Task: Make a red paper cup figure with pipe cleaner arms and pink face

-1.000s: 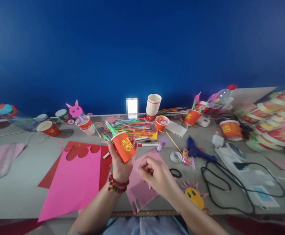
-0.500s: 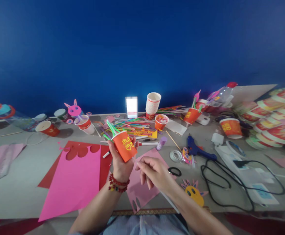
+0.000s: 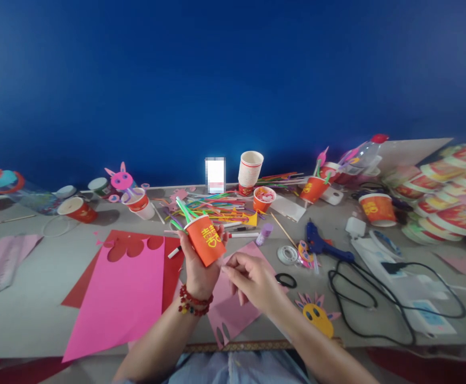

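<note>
My left hand [image 3: 199,269] wraps round a red paper cup [image 3: 206,240] with yellow lettering and holds it tilted above the table. Green pipe cleaners [image 3: 185,209] rise from the cup's mouth. Just right of the cup's base, my right hand [image 3: 251,277] is closed with thumb and forefinger pressed together. Whatever those fingertips hold, if anything, is too small to make out. Under both hands lies a light pink sheet [image 3: 252,314] with cut-outs along its edge. A bright pink sheet [image 3: 125,298] with rounded cuts rests on red paper [image 3: 81,277] to the left.
Loose pipe cleaners [image 3: 225,205] lie behind the cup, near stacked paper cups [image 3: 250,170] and a glue stick [image 3: 264,234]. On the right are a blue glue gun [image 3: 324,244], a tape roll [image 3: 287,254], a black cable [image 3: 371,333] and a yellow paper face [image 3: 316,320].
The cup in my left hand has shifted very slightly right and down, turning a little. My right hand stays close to its base, almost still.
</note>
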The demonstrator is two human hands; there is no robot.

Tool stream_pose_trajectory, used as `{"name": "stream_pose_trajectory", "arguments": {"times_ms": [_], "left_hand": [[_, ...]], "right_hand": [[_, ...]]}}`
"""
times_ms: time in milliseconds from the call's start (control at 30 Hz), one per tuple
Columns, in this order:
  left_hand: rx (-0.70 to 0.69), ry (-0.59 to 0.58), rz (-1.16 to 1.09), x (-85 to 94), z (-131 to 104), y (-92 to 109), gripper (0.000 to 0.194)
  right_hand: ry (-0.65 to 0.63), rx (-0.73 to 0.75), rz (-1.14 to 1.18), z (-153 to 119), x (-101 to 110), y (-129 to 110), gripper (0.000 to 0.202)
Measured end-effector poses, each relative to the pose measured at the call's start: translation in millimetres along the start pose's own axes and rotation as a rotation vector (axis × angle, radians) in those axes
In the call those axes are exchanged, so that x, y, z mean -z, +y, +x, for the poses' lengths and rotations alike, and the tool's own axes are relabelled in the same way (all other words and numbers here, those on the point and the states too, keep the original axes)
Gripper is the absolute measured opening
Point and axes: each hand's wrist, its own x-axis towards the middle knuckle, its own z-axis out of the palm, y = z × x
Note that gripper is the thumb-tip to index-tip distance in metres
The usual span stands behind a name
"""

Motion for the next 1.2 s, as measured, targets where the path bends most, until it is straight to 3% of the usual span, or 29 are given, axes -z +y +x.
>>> {"name": "stream_pose_trajectory", "arguments": {"times_ms": [233, 433, 733, 1000, 1200], "left_hand": [[0.007, -0.023, -0.005, 1.4, 0.0, 0.3, 0.062], [-0.021, -0.005, 0.015, 2.2, 0.7, -0.9, 0.063], [-0.026, -0.009, 0.076, 2.6, -3.4, -3.0, 0.066], [0.029, 0.019, -0.027, -1.3, 0.7, -1.1, 0.063], [-0.004, 0.013, 0.02, -0.6, -2.1, -3.1, 0.065]], "right_hand": [[-0.035, -0.037, 0.053, -0.5, -2.8, 0.3, 0.036], [-0.011, -0.026, -0.006, -4.1, -1.5, -1.9, 0.028], [-0.071, -0.041, 0.128, -0.9, -5.0, 1.2, 0.037], [-0.014, -0.008, -0.024, -3.8, -3.6, -1.6, 0.035], [-0.024, -0.033, 0.05, -0.9, -6.9, 3.7, 0.037]]}}
